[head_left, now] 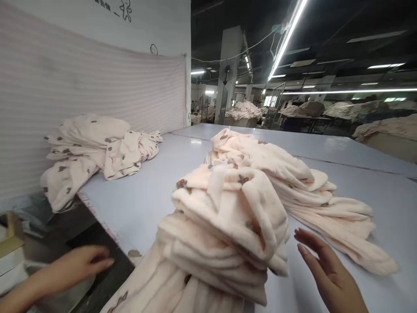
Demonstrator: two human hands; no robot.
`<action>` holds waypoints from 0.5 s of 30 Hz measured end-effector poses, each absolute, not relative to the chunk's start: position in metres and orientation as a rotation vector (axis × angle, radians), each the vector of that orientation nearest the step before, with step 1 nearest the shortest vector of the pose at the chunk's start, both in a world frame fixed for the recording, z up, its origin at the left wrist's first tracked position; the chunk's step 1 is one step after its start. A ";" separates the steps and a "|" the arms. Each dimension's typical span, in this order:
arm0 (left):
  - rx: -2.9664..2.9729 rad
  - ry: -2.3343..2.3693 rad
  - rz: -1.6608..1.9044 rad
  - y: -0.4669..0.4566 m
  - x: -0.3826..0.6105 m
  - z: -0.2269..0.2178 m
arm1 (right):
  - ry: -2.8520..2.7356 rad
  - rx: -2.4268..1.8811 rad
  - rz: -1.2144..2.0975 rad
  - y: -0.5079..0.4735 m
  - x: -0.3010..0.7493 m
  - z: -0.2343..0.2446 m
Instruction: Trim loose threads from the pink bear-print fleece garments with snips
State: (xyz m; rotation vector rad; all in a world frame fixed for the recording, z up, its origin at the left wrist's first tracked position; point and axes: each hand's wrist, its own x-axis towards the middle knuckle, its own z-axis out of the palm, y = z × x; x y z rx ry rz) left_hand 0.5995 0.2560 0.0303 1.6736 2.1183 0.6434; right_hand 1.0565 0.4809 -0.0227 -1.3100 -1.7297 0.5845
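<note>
A heap of pale pink fleece garments point(234, 217) with small brown prints lies on the grey table point(146, 191) right in front of me. My right hand point(325, 269) hovers just right of the heap, fingers stretched out and empty. My left hand point(78, 265) is low at the left, past the table's edge, fingers held loosely together and holding nothing I can see.
A second pile of the same pink garments point(97, 152) sits at the table's far left corner against a striped cloth on the wall point(81, 82). A dark gap point(81, 234) opens beside the table's left edge. More fabric heaps point(244, 111) lie on distant tables.
</note>
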 end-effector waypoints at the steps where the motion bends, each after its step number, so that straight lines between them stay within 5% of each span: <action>1: 1.559 2.169 0.614 0.261 0.603 0.035 | -1.737 -1.234 0.583 0.464 1.044 -0.005; 6: 1.629 1.733 0.473 0.293 0.683 0.041 | -1.806 -0.948 0.475 0.417 0.990 0.055; 12: 1.688 2.020 -0.129 0.273 0.778 -0.017 | -1.777 -0.953 0.367 0.423 0.963 0.071; 15: 1.960 2.044 0.006 0.248 0.758 -0.027 | -1.647 -1.007 0.424 0.420 0.969 0.058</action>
